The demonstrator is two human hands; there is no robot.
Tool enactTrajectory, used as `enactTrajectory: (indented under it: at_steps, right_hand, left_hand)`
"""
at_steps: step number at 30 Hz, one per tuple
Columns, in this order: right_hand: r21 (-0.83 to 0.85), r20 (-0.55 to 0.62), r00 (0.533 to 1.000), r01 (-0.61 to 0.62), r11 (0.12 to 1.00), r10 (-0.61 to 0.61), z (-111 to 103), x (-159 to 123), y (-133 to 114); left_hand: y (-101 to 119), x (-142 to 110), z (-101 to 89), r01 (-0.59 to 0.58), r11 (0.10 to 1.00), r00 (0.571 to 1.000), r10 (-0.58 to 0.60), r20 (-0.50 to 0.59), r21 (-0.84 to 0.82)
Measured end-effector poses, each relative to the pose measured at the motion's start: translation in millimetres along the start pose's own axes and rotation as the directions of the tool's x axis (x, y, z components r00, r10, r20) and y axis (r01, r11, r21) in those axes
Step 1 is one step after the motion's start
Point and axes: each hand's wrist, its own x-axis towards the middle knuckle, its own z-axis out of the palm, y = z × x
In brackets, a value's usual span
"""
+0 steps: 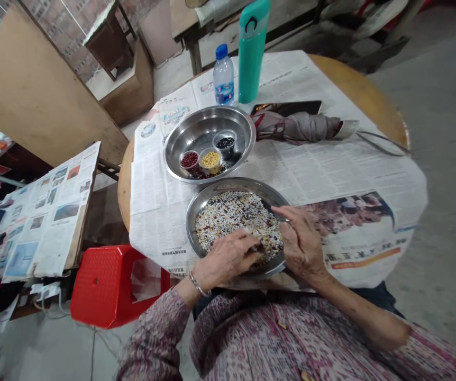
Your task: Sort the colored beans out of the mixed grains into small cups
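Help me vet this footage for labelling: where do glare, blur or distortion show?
In the head view, pale highlights gleam on the upper metal basin; the left hand and right hand read clearly enough, but single grains in the mix look soft; the floor at far right is smeared, darkening toward the picture's edge; the right sleeve looks stretched, probably wide-angle distortion.

left hand point(231, 255) in mixed grains point(228, 214); right hand point(302, 246) at bowl rim point(228, 183).
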Motion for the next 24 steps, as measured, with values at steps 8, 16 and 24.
enactTrajectory:
  at_steps: [8,16,24]
  right_hand:
    - [0.022,-0.011,1.000,0.026,0.999,-0.025,-1,2,-4]
    - [0.010,-0.011,1.000,0.000,1.000,0.000,-1,2,-5]
    - [0.000,0.011,1.000,-0.022,1.000,0.022,0,1,-2]
  left_hand:
    - [-28,42,-16.5,0.205,0.977,0.900,-0.167,-0.402,0.053]
    - [-22,41,-11.5,0.181,0.983,0.958,-0.167,-0.232,0.040]
    - [6,4,4.8,-0.075,0.996,0.997,0.074,-0.024,-0.041]
